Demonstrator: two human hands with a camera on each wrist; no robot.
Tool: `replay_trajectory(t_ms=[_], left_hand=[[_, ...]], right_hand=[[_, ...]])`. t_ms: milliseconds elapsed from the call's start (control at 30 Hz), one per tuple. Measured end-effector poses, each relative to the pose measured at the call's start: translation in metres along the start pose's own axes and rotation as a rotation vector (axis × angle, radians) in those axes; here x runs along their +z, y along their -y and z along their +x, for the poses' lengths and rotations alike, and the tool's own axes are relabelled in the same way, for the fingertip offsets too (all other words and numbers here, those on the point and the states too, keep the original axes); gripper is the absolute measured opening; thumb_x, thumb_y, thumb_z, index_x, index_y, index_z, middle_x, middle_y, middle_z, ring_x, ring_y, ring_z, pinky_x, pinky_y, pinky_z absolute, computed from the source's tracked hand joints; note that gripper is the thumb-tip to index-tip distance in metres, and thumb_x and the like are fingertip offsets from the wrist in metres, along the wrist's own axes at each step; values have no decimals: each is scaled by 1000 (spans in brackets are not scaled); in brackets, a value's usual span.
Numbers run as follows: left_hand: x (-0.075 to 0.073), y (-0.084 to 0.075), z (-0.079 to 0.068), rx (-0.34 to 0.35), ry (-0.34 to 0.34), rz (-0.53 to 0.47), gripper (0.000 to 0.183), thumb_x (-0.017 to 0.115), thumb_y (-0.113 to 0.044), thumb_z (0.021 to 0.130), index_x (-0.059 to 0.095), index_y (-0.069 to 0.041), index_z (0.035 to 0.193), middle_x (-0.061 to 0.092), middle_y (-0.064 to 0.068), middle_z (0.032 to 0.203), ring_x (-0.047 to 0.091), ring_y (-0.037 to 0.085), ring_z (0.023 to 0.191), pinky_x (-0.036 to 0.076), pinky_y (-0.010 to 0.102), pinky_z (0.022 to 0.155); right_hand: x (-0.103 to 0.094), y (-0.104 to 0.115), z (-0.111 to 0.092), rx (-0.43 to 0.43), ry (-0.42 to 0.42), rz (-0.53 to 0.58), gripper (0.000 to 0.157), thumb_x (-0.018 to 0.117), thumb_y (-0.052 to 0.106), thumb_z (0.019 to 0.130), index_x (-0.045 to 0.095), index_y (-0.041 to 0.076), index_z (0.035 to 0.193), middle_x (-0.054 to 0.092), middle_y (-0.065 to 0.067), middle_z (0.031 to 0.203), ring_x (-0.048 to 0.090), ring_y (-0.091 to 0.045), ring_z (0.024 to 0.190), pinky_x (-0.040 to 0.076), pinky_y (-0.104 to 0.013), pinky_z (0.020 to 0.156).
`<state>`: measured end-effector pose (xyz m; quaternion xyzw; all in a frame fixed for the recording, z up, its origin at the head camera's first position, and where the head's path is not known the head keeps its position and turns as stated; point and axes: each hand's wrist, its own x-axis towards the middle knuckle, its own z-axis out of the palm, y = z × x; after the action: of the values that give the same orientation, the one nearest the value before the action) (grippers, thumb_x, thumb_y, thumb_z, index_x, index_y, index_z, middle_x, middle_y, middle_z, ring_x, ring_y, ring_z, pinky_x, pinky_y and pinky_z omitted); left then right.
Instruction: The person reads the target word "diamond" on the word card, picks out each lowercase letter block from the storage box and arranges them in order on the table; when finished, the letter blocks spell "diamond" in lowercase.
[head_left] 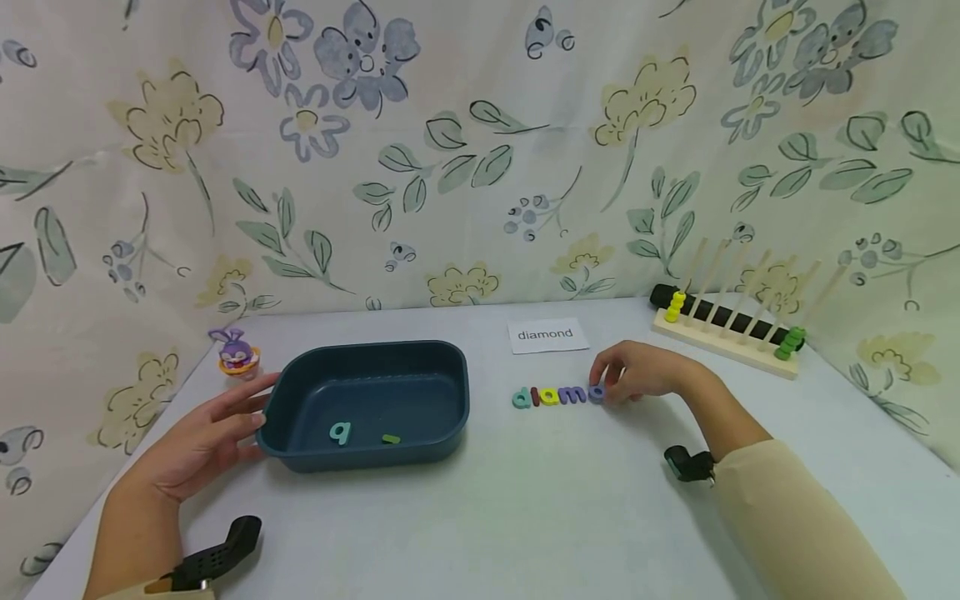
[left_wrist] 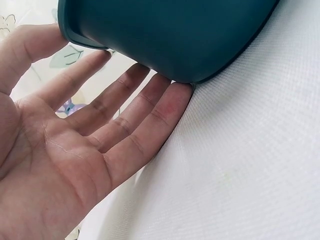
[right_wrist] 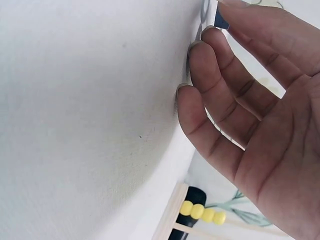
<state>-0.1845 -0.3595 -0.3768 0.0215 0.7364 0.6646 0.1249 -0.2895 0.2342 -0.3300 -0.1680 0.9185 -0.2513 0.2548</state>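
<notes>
Left hand (head_left: 206, 437), outstretched, touching one end of the dark-blue tray (head_left: 367, 463); right hand (head_left: 641, 371), curved, pinching the purple letter o (head_left: 591, 394) beside the letter row (head_left: 557, 397).

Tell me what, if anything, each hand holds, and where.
The right hand pinches the purple letter o by its edge. The left hand touches the left end of the tray without evident grip.

Purp. bunny (head_left: 236, 353), wdn bead rack (head_left: 725, 345)
</notes>
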Motion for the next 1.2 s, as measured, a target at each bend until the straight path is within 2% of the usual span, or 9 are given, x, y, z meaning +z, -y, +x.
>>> replay_trajectory(t_ms=[267, 567, 833, 967, 1200], left_hand=[[1, 1, 1, 6, 5, -7, 59, 54, -17, 107, 36, -32, 161, 46, -18, 138, 66, 2, 114, 60, 34, 91], [-1, 0, 0, 15, 17, -30, 57, 53, -16, 107, 39, -33, 160, 49, -21, 136, 67, 3, 114, 60, 34, 91], [3, -2, 2, -3, 8, 18, 60, 54, -20, 107, 33, -30, 163, 40, -11, 147, 65, 1, 116, 59, 33, 92], [3, -2, 1, 2, 2, 12, 61, 55, -19, 107, 33, -30, 163, 37, -7, 151, 65, 1, 116, 59, 34, 93], [2, -1, 0, 0, -4, 2, 59, 54, -19, 107, 35, -30, 162, 45, -16, 142, 66, 3, 116, 59, 35, 92]], right_hand=[[1, 4, 2, 38, -7, -25, 21, 75, 11, 89, 71, 14, 110, 62, -8, 102, 57, -20, 83, 49, -30, 70], [2, 7, 3, 24, 10, -20, 24, 75, 11, 90, 69, 13, 113, 61, -8, 102, 56, -20, 82, 48, -30, 70], [-5, 4, -6, 51, 9, -28, 31, 74, 13, 90, 66, 12, 120, 63, -8, 102, 59, -21, 85, 52, -33, 76], [-12, 7, -11, 33, 5, -26, 28, 70, 16, 93, 66, 10, 120, 67, -8, 100, 62, -22, 86, 55, -35, 78], [-21, 28, -12, -27, 8, -43, 26, 67, 20, 97, 66, 6, 119, 70, -13, 102, 63, -23, 86, 55, -35, 79]])
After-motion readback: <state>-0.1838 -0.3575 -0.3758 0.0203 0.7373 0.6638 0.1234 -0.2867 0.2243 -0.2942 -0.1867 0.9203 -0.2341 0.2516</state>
